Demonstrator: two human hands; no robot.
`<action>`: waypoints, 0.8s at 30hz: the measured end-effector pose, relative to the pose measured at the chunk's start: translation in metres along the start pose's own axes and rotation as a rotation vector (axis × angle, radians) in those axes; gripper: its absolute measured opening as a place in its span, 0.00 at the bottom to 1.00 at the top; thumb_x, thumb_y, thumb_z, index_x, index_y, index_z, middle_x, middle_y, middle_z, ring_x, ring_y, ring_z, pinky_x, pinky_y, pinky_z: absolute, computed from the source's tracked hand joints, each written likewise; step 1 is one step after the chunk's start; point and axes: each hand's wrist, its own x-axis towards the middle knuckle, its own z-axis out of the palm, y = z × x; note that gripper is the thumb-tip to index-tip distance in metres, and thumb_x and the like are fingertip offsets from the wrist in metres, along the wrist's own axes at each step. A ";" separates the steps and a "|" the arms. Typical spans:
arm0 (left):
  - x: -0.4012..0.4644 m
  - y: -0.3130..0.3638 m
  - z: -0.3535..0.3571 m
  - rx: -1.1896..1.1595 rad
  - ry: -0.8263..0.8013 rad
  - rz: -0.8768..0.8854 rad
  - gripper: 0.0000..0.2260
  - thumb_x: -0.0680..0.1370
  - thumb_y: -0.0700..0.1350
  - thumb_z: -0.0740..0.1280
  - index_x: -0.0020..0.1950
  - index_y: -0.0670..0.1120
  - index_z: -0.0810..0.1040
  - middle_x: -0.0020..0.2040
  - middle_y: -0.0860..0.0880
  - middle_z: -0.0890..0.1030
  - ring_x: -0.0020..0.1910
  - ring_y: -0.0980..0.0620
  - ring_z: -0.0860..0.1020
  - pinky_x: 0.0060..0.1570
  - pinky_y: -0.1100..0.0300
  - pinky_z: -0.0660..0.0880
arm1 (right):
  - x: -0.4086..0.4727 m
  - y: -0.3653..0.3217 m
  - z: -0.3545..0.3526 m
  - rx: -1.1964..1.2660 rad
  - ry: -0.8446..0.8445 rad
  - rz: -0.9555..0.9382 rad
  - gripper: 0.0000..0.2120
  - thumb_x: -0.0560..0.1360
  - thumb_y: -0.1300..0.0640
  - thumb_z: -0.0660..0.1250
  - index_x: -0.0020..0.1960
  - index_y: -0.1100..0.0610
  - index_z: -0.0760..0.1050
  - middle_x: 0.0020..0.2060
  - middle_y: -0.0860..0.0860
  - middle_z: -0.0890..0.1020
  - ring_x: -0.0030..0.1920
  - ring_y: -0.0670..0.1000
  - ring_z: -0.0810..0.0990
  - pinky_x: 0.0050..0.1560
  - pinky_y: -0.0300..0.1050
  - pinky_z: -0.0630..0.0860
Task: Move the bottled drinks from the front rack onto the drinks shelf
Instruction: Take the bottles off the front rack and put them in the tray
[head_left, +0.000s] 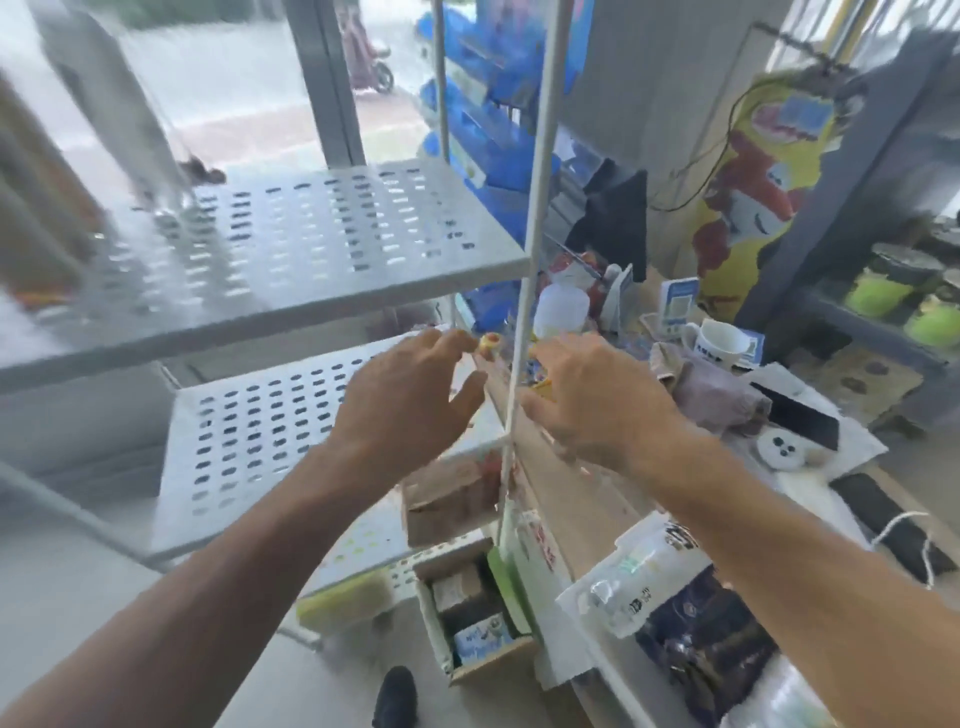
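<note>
Left hand: the left hand (402, 395) reached forward over the lower perforated shelf (249, 431), fingers spread and relaxed, gripping nothing.
Right hand: the right hand (592, 400) stretched out just right of the white upright post (524, 291), fingers extended and loose, also holding nothing.
Bottle: a small bottle with a yellow-and-red cap (489, 344) stood between the two hands at the shelf's far corner; motion blur made it hard to say whether any fingertip touched it.
Upper shelf: the upper perforated shelf (291, 244) carried blurred bottles (36, 218) only at its left edge, probably the drinks already in place.
Why so placed: both hands appeared to converge on the capped bottle from either side of the post, likely to take it.
Counter: a white mug (719, 340) and clutter sat on the counter, well apart.
</note>
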 end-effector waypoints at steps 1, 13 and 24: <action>-0.001 -0.009 -0.012 0.007 0.025 -0.035 0.16 0.80 0.57 0.60 0.65 0.55 0.72 0.60 0.53 0.79 0.59 0.47 0.77 0.53 0.50 0.75 | 0.010 -0.010 -0.008 0.014 0.023 -0.034 0.20 0.80 0.42 0.61 0.63 0.55 0.72 0.56 0.54 0.78 0.58 0.57 0.76 0.54 0.53 0.75; -0.008 -0.127 -0.115 0.085 0.288 -0.217 0.16 0.78 0.58 0.61 0.64 0.55 0.73 0.57 0.54 0.80 0.54 0.50 0.79 0.51 0.49 0.77 | 0.120 -0.142 -0.059 0.042 0.185 -0.411 0.21 0.79 0.43 0.61 0.69 0.51 0.70 0.64 0.50 0.77 0.64 0.52 0.74 0.60 0.51 0.74; 0.014 -0.230 -0.130 0.070 0.360 -0.302 0.16 0.80 0.56 0.61 0.66 0.53 0.72 0.59 0.53 0.80 0.54 0.50 0.79 0.45 0.55 0.72 | 0.257 -0.235 -0.028 0.350 0.156 -0.382 0.29 0.77 0.46 0.67 0.73 0.55 0.63 0.62 0.54 0.77 0.59 0.54 0.77 0.57 0.49 0.74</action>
